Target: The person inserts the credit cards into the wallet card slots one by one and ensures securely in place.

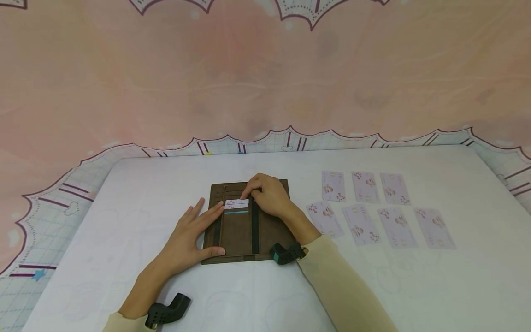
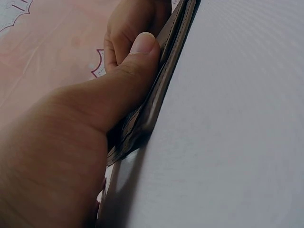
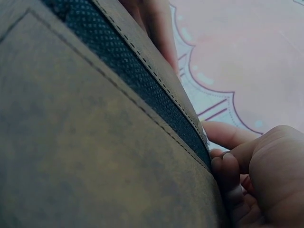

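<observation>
Brown leather-look wallet with stitched edges [image 1: 235, 234]: spread open on the white tabletop [image 1: 124, 207], at the centre of the head view, its inside facing up.

Dark, narrow woven band [image 1: 255, 230]: runs from top to bottom of the wallet, just right of its middle panel.

White, purple-printed cards [image 1: 236, 203]: sit in the upper part of that panel, only their top strips showing, so I cannot tell how many. Just below is a thin light-blue line [image 1: 236, 212], perhaps another card's edge.

Left hand [image 1: 188, 237]: fingers extended and spread, fingertips touching the wallet just left of the white cards, thumb lying on its lower part; it appears to steady the wallet.

Right hand [image 1: 271, 194]: forefinger reaching down to the white cards' top edge, other fingers bent underneath; whether the thumb helps pinch a card cannot be told.

Pale lilac, flower-printed rectangular cards [image 1: 333, 186]: seven on the tabletop, right half of the frame, three in an upper row and four below, no hand touching them.

Progress: judged as partway; some cards are in the wallet, the one under the forefinger seems not fully seated, and seven lie outside.
</observation>
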`<state>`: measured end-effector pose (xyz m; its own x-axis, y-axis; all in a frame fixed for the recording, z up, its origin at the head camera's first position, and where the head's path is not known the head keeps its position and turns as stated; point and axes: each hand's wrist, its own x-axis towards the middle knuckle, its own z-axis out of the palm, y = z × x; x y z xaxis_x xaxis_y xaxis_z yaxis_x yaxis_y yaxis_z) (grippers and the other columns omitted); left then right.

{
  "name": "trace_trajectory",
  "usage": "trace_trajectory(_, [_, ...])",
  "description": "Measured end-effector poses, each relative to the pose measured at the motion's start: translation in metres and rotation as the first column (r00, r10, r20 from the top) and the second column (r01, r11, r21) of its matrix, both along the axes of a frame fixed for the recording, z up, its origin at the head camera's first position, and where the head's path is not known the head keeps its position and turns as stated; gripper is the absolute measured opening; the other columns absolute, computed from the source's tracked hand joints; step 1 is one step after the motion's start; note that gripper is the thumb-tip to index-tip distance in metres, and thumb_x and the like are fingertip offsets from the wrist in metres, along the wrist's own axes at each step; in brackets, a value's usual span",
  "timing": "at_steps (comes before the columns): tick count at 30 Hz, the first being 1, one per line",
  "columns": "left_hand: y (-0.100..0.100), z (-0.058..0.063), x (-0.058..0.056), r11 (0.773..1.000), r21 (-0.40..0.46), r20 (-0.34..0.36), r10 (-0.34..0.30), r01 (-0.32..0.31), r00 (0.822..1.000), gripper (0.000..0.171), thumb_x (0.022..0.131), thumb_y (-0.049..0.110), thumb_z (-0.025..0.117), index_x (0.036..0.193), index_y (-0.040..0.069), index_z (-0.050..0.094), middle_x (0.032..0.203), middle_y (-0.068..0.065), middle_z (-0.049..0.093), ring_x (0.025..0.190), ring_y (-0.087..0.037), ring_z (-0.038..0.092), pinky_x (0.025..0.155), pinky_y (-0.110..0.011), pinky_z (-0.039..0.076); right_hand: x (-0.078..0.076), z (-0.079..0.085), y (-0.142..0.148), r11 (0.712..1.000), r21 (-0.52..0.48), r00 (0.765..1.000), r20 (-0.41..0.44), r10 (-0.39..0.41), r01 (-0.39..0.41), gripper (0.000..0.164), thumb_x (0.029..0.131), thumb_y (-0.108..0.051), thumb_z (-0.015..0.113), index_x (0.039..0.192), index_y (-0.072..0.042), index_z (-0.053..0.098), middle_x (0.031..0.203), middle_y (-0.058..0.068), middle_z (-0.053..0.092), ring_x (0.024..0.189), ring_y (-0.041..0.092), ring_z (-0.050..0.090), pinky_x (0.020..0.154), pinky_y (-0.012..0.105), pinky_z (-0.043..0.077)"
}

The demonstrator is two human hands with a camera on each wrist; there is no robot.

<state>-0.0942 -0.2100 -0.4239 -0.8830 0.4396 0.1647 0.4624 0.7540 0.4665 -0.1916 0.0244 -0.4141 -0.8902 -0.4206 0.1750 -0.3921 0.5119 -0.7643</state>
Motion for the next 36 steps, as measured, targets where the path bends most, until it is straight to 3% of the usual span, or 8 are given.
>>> trace_trajectory(11, [-0.0002, -0.0002, 0.001, 1.0, 0.01, -0.01, -0.005, 0.005, 1.0, 0.092, 0.071, 0.049, 0.079, 0.148, 0.016, 0.039, 0.15, -0.004, 0.039, 0.143, -0.038, 0.012, 0.114, -0.055, 0.007, 0.0014, -0.0016, -0.0002, 0.999, -0.011, 0.997, -0.064, 0.05, -0.05, 0.031, 0.091, 0.002, 0.056, 0.073, -0.013, 0.076, 0.095, 0.0, 0.062, 0.094, 0.017, 0.059, 0.084, 0.032, 0.049])
trace_trajectory(20, [-0.0011, -0.0011, 0.0005, 1.0, -0.001, -0.008, -0.002, 0.002, 1.0, 0.093, 0.071, 0.05, 0.079, 0.148, 0.017, 0.039, 0.15, -0.003, 0.038, 0.143, -0.037, 0.011, 0.114, -0.055, 0.007, 0.0032, -0.0024, -0.0024, 1.0, -0.008, 0.999, -0.037, -0.01, 0.009, 0.034, 0.093, 0.001, 0.053, 0.073, -0.017, 0.074, 0.095, -0.002, 0.06, 0.089, 0.014, 0.057, 0.08, 0.03, 0.048])
trace_trajectory(36, [0.0009, 0.0001, -0.0009, 1.0, 0.001, 0.001, -0.003, 0.003, 1.0, 0.093, 0.071, 0.049, 0.079, 0.148, 0.017, 0.038, 0.15, -0.004, 0.038, 0.143, -0.037, 0.011, 0.114, -0.055, 0.007, 0.0048, 0.0015, -0.0034, 0.999, 0.002, 0.999, -0.034, -0.041, 0.041, 0.034, 0.092, 0.002, 0.052, 0.072, -0.015, 0.075, 0.093, 0.001, 0.06, 0.09, 0.018, 0.058, 0.081, 0.033, 0.049])
